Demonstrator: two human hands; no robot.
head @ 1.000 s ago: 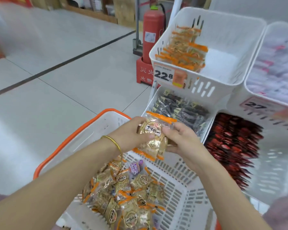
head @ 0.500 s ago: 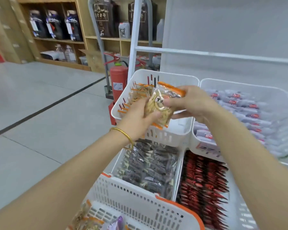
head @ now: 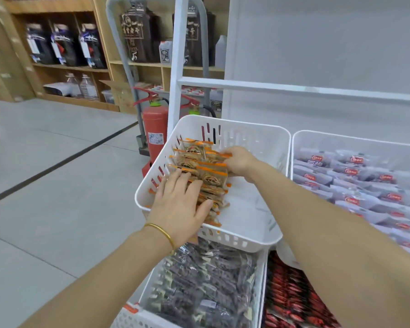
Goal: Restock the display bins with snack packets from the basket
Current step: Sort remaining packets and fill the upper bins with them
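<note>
White bin [head: 246, 243] holds stacked orange-trimmed packets [head: 212, 179].

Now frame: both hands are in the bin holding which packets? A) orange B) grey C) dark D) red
A: the left hand lies flat on the orange packets and the right hand touches their right edge, inside the upper white bin.

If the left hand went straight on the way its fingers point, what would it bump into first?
The left hand lies flat on the orange-edged packets. Going on, it would likely push into more of that row first, then the far wall of the white bin.
</note>
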